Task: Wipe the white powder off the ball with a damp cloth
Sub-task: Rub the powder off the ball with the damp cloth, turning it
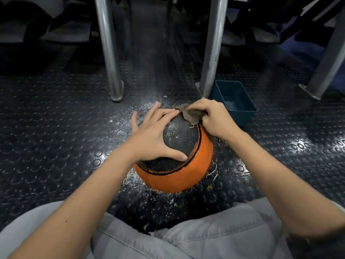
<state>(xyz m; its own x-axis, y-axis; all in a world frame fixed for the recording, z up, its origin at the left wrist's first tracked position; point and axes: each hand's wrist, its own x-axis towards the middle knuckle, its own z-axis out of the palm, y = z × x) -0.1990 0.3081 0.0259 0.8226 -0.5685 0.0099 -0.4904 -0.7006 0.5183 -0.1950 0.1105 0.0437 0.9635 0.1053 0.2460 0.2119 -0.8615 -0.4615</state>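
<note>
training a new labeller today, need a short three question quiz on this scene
1. True or false: the left hand lies spread on the ball.
2. Which hand grips the cloth? A) left hand B) right hand C) neither
3. Fill in: the teal tub stands on the floor beside a metal ___.

Key: 1 true. 2 B. 3 leg.

Orange-and-black ball [188, 171], teal tub [240, 113]
</note>
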